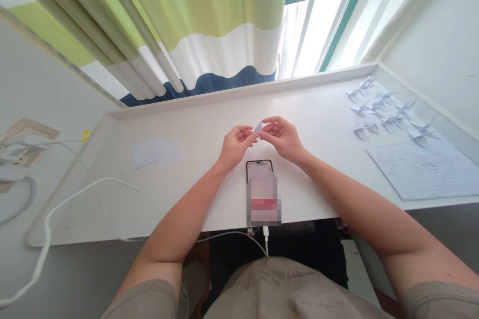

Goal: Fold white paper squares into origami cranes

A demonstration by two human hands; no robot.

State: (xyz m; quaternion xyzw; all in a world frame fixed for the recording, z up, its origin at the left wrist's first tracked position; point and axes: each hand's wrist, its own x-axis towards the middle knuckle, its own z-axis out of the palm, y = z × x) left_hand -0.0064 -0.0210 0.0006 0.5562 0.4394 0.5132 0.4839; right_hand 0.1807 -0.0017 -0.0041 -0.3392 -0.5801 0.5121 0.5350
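Observation:
Between my two hands, above the middle of the white desk (209,194), is a small folded piece of white paper (258,127). My left hand (237,145) pinches it from the left, thumb and fingers closed on its lower edge. From the other side my right hand (281,137) grips it with thumb and forefinger. The fingers hide part of the folds. Just below the hands lies a phone (262,192), its screen partly blurred, with a white cable plugged into its near end.
Several folded paper cranes (385,109) stand at the far right. A stack of written sheets (426,169) lies in front of them. Loose white paper sheets (157,152) rest on the left. White cables (75,199) cross the desk's left end. A raised rim (239,93) runs along the back.

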